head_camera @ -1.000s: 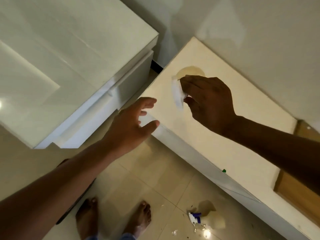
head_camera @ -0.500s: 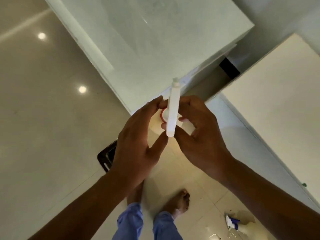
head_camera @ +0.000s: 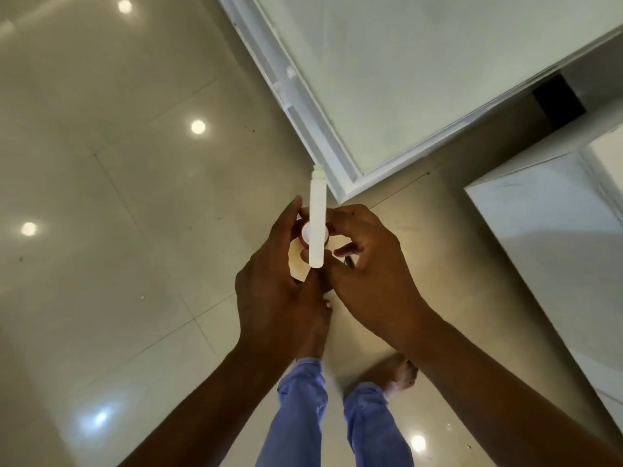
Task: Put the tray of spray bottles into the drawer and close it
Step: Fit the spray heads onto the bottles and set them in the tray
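Observation:
I look straight down on a spray bottle [head_camera: 318, 217] held over the floor: its long white spray head and a red collar show, and the pale body below is mostly hidden. My left hand [head_camera: 274, 281] wraps the bottle's left side. My right hand [head_camera: 367, 274] grips it from the right, fingers curled by the collar. No tray shows. The white cabinet [head_camera: 421, 79] with its closed drawer fronts lies ahead of the hands.
A second low white unit [head_camera: 553, 237] stands at the right. My bare feet and blue trouser legs [head_camera: 303, 409] are right below the hands. Glossy beige floor tiles [head_camera: 118, 230] spread to the left with ceiling lights reflected in them.
My right hand lifted the bottle off the low unit's top and my left hand joined it. The view swung left and down over the floor; the hands have hardly shifted in the last half second.

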